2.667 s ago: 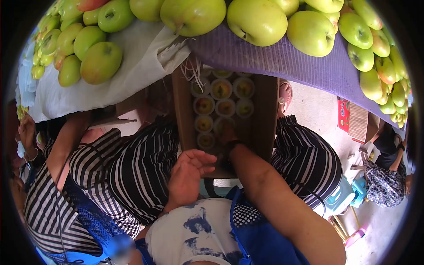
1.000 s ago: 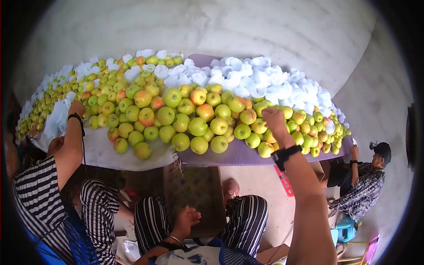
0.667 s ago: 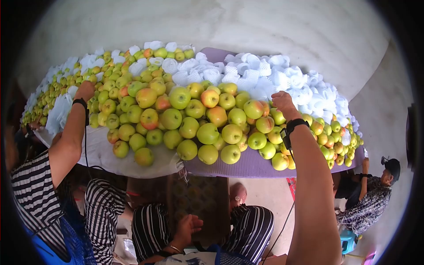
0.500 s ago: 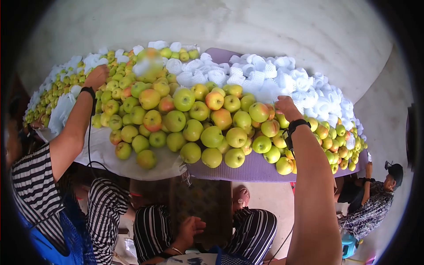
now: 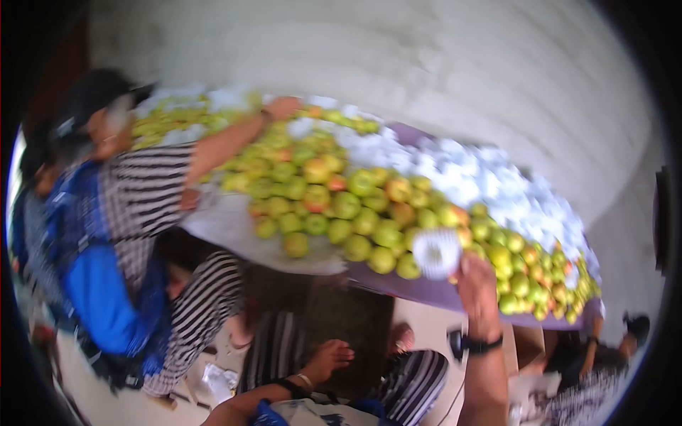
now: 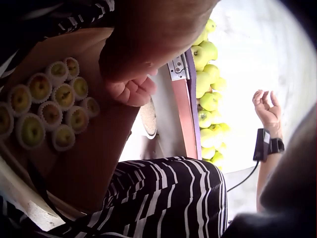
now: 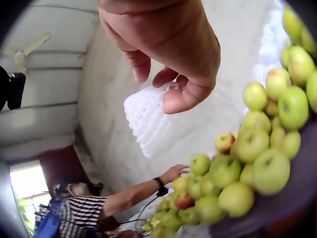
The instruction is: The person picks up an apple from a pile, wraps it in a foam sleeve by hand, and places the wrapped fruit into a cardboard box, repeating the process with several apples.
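1. Right of centre in the head view, the right hand (image 5: 477, 287) pinches a white foam sleeve (image 5: 437, 253) by the front edge of a purple mat (image 5: 426, 290).
2. In the right wrist view, the sleeve hangs apart from the loose apples (image 7: 270, 171) at right, with open air between.
3. At lower centre of the head view, the left hand (image 5: 328, 358) is loosely curled, gripping nothing, near the wall of a box (image 6: 94, 148).
4. Wrapped apples (image 6: 51, 113) sit inside the box, at left of the left wrist view.
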A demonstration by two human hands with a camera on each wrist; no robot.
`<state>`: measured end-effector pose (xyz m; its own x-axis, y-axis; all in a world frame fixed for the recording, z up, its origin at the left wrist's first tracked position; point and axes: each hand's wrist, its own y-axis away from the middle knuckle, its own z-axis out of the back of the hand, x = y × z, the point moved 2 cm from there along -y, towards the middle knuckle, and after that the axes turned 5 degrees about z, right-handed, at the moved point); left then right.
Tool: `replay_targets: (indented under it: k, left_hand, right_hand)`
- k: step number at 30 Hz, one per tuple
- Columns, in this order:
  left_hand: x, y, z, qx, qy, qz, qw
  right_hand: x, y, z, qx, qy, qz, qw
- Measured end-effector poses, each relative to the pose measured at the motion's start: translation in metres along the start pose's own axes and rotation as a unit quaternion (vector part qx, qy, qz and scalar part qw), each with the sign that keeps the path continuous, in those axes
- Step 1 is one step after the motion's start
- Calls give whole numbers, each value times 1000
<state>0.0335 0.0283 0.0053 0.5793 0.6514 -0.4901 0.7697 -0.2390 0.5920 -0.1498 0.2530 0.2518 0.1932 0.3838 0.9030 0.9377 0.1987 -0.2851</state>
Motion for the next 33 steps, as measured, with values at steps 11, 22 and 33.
replay_targets:
  k: [11, 22, 33]
  left_hand:
    - [27, 39, 2, 182, 46, -81, 979]
    - [42, 33, 15, 171, -88, -210, 959]
    - [33, 69, -12, 60, -198, -137, 969]
  right_hand:
    - [-109, 226, -84, 203, 420, -29, 884]
    - [-184, 234, -55, 48, 91, -240, 965]
    - [-186, 239, -29, -65, 357, -78, 929]
